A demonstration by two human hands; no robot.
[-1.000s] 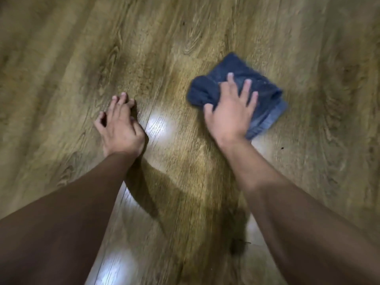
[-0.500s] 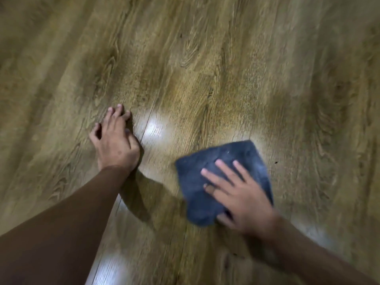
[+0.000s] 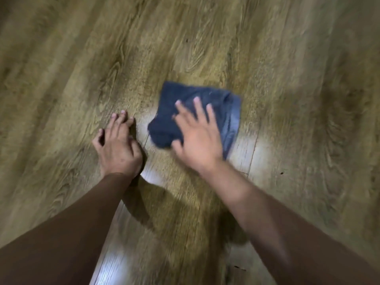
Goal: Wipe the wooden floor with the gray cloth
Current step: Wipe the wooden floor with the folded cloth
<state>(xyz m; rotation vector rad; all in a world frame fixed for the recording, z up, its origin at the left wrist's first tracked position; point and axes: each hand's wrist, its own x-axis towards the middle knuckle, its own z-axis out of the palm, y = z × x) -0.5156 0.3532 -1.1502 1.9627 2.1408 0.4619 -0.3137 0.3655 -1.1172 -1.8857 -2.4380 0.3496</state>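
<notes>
Your right hand lies flat on the cloth, covering its near right part; the cloth sits on the floor and sticks out beyond your fingertips and to their left. Your left hand is planted on the floor left of that hand, just beside the cloth's near left corner, not touching it.
</notes>
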